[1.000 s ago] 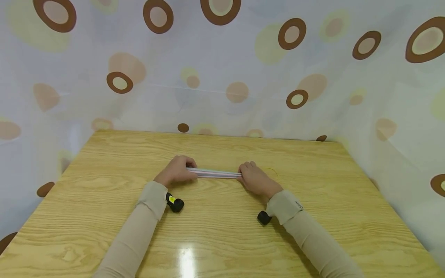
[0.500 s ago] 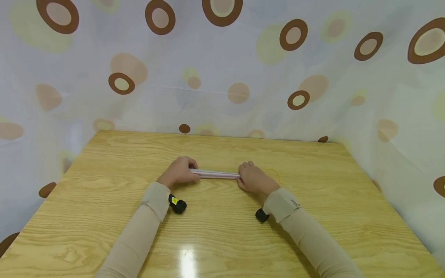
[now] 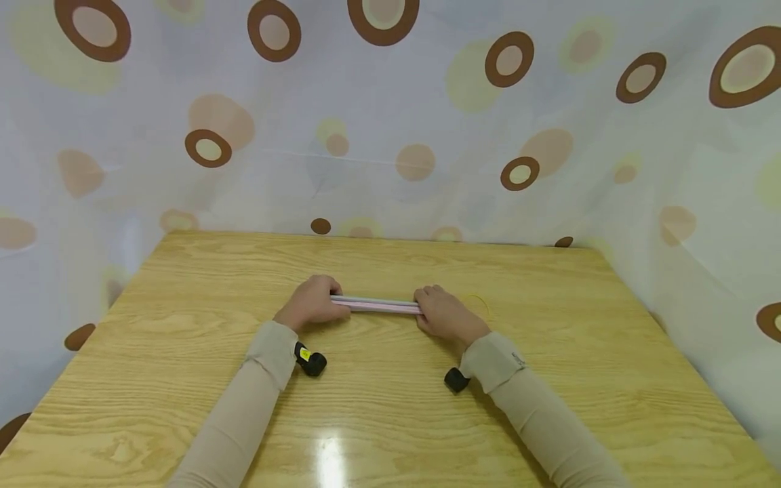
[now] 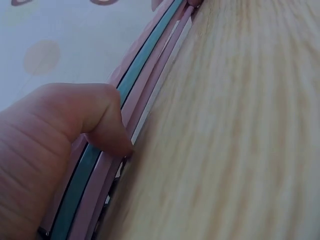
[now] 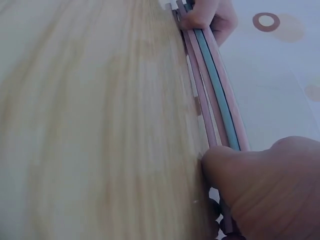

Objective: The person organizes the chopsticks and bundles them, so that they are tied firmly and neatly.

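A bundle of long, thin pink and teal sticks [image 3: 381,306] spans the gap between my two hands, low over the table. My left hand [image 3: 313,299] grips its left end, the thumb [image 4: 107,117] bent across the sticks in the left wrist view. At the right end my right hand [image 3: 448,314] holds the bundle, with its thumb [image 5: 225,167] against the near side. Seen from the right wrist, the sticks [image 5: 216,82] lie side by side with narrow gaps between some. Palms and fingers hide both ends; the exact kind of stick cannot be told.
A thin yellow loop [image 3: 486,303], like a rubber band, lies on the wooden table [image 3: 390,413] just beyond my right hand. Patterned cloth [image 3: 366,108] hangs behind the table and along its sides. A small black camera [image 3: 312,364] is strapped at the left wrist.
Both hands keep their hold and stay nearly in place. The sticks look more evenly lined up than a second ago, with more pink showing. The right wrist has shifted slightly left.
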### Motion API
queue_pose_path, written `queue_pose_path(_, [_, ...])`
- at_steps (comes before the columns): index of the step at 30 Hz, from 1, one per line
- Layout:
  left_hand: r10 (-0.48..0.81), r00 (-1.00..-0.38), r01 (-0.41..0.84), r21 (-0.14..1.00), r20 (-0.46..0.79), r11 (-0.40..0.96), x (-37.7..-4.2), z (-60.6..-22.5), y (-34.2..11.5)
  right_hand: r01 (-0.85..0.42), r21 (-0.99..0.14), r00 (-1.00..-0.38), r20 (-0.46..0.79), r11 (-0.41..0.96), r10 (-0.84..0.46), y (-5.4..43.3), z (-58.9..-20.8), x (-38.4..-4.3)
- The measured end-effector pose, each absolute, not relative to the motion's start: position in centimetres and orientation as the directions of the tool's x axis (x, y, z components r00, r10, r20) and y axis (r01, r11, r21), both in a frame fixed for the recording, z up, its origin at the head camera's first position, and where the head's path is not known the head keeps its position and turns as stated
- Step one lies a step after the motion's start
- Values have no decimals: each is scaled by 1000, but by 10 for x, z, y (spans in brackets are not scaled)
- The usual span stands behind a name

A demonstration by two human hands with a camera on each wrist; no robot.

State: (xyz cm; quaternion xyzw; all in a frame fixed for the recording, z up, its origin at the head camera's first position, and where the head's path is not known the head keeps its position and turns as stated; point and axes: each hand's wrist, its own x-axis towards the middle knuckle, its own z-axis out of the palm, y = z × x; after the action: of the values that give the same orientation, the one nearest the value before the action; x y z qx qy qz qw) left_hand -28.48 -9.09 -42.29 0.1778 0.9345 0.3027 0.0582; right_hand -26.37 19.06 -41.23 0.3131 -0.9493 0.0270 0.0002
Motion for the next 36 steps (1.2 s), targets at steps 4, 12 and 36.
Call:
queue_pose_path(4, [399,-917,341,526,3,779,-287,-423,-91,-590,-81,-806,9,803,-591,192,-414,-265])
queue_pose_path(12, [433,-898,422,419,73,804,-287,-417,-88,-549,-294,-829,67,783,-556,199,-421,-271])
queue_pose_path(36, [564,-826,479,550,18,684,-285,-418,-91,-288,-796,-913,60,533,-403,211,-414,-270])
